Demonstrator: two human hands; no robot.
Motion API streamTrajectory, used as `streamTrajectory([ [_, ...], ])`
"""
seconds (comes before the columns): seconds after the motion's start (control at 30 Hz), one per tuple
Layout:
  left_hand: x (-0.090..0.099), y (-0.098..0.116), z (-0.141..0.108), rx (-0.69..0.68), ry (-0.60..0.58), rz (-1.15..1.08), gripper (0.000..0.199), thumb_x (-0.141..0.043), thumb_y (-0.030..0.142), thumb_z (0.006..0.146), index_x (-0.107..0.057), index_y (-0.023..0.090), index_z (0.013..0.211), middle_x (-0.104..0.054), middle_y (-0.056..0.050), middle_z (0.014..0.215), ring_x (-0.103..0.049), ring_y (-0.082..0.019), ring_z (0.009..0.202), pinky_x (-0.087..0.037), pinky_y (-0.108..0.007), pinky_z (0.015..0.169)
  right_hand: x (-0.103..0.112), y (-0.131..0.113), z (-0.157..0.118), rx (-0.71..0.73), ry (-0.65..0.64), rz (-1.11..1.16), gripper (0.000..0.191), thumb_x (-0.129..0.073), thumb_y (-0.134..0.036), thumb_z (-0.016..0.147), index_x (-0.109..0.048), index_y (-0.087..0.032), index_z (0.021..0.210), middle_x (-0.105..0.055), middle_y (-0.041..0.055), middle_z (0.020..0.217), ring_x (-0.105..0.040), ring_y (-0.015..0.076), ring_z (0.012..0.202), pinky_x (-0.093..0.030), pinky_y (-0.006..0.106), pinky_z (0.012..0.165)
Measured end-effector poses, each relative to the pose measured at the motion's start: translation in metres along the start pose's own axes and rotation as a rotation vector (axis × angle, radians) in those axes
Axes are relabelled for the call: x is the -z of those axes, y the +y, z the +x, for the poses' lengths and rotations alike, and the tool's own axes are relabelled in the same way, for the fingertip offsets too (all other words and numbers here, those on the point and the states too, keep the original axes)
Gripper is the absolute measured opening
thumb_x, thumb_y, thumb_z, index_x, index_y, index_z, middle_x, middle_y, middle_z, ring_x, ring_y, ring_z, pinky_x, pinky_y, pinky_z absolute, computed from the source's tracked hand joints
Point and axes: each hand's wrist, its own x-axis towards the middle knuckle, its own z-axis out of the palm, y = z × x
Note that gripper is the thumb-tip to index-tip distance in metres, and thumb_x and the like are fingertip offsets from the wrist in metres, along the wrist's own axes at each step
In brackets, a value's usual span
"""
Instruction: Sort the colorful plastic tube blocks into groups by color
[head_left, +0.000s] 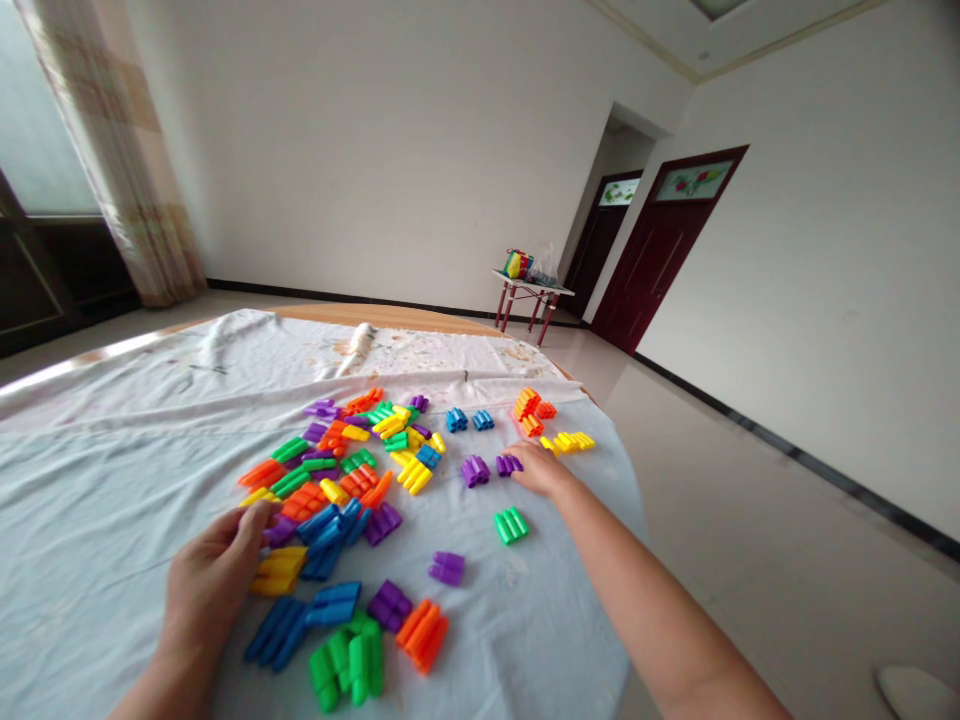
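A purple block (508, 466) of joined, rounded plastic tubes is lying at the right hand's (537, 469) fingertips, near a thicker purple cluster (475, 471); whether that grip is clasping it cannot be told. The left hand (217, 560) is partly hiding a purple piece (280, 531) near smooth yellow blocks (279, 572), its grip likewise unclear. A multicolored jumble (304, 501) is crowding between the hands, orange clusters (527, 404) are sitting beyond the right, and wrinkled pale-blue cloth (551, 625) is covering the wooden surface (420, 318).

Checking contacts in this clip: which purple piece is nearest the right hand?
The rightmost purple piece, at the fingertips of the right hand; the other purple pieces all lie farther left, apart from that hand.
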Motion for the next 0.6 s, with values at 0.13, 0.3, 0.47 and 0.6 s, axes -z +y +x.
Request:
streamTrajectory([
  [0.13,0.0,-0.003,0.001,0.092,-0.032,-0.049,0.042,-0.055,0.053,0.065,-0.07,0.018,0.081,-0.069,-0.003,0.067,-0.061,-0.018,0.061,-0.045,-0.023,0.048,-0.002,-0.001,0.002,0.019,-0.029,0.004,0.039,-0.057,-0.004,0.071,-0.066,-0.022,0.104,-0.066,0.0055,0.108,-0.056,0.0224,0.107,-0.04,0.034,0.096],
  [0.3,-0.001,-0.006,0.001,0.114,-0.05,-0.097,0.043,-0.056,0.054,0.066,-0.069,0.017,0.084,-0.068,-0.004,0.067,-0.059,-0.018,0.059,-0.044,-0.023,0.047,-0.001,0.002,0.001,0.048,-0.029,0.027,0.043,-0.056,-0.003,0.07,-0.065,-0.021,0.107,-0.065,0.0059,0.11,-0.055,0.0221,0.108,-0.041,0.035,0.096],
  [0.47,-0.001,-0.001,-0.002,0.088,-0.037,-0.089,0.043,-0.054,0.054,0.067,-0.068,0.015,0.08,-0.066,-0.005,0.065,-0.057,-0.016,0.057,-0.042,-0.023,0.046,0.012,-0.021,-0.012,0.098,0.159,0.129,0.037,-0.056,-0.008,0.075,-0.063,-0.017,0.11,-0.061,0.0097,0.114,-0.053,0.021,0.11,-0.039,0.037,0.099],
  [0.6,-0.001,0.006,-0.006,0.045,-0.002,-0.057,0.043,-0.052,0.052,0.067,-0.07,0.015,0.079,-0.066,-0.004,0.062,-0.055,-0.015,0.054,-0.041,-0.023,0.046,0.012,-0.072,-0.033,0.219,0.214,0.318,0.03,-0.055,-0.014,0.08,-0.063,-0.018,0.108,-0.064,0.0071,0.106,-0.056,0.0178,0.102,-0.043,0.034,0.093],
])
